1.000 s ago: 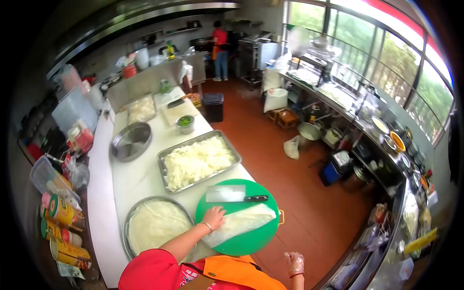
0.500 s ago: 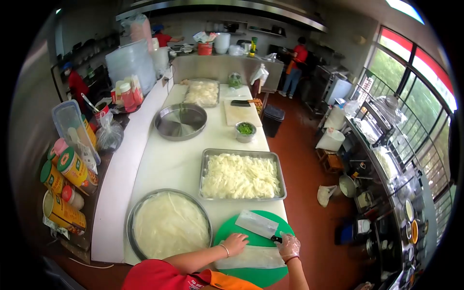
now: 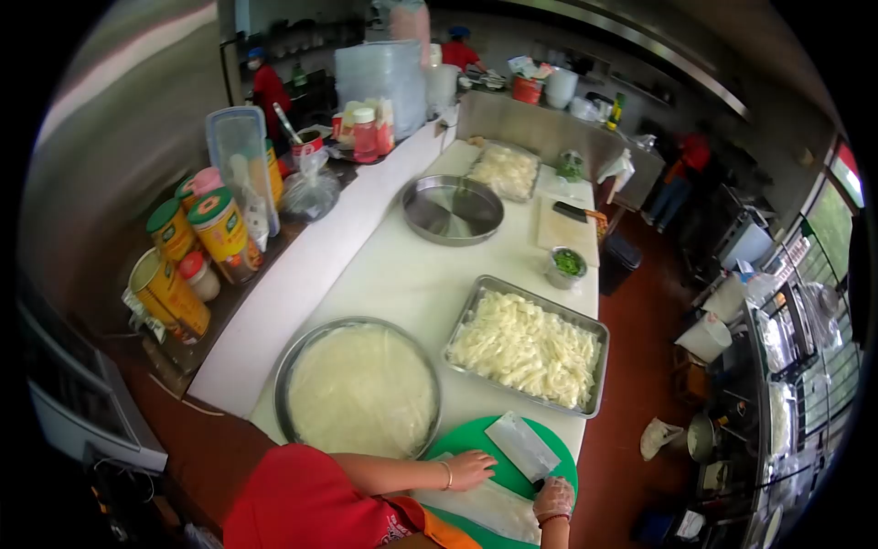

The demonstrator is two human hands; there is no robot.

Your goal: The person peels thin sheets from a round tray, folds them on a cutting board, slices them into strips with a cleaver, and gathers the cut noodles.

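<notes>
My right hand (image 3: 553, 499), in a clear plastic glove, grips the black handle of a cleaver (image 3: 524, 446). The broad blade lies over the far part of a round green cutting board (image 3: 476, 432). My left hand (image 3: 471, 469) rests with its fingers stretched out at the upper edge of a folded, pale translucent noodle sheet (image 3: 494, 509) on the board. Just left of the board stands a round metal pan (image 3: 285, 403) with a whole pale sheet in it. Beyond the board, a rectangular metal tray (image 3: 599, 384) holds a heap of cut white noodle strips.
Farther along the counter (image 3: 343, 288) are a round metal pan (image 3: 455, 240), a bowl of chopped greens (image 3: 568, 265), a second cutting board (image 3: 553, 229) with a knife, and another noodle tray (image 3: 505, 171). Cans (image 3: 224, 233) line the left shelf. Several people in red work farther back.
The view has swung to the left and tilted, so the counter appears slanted. Both hands stay at the board, the right one still on the cleaver.
</notes>
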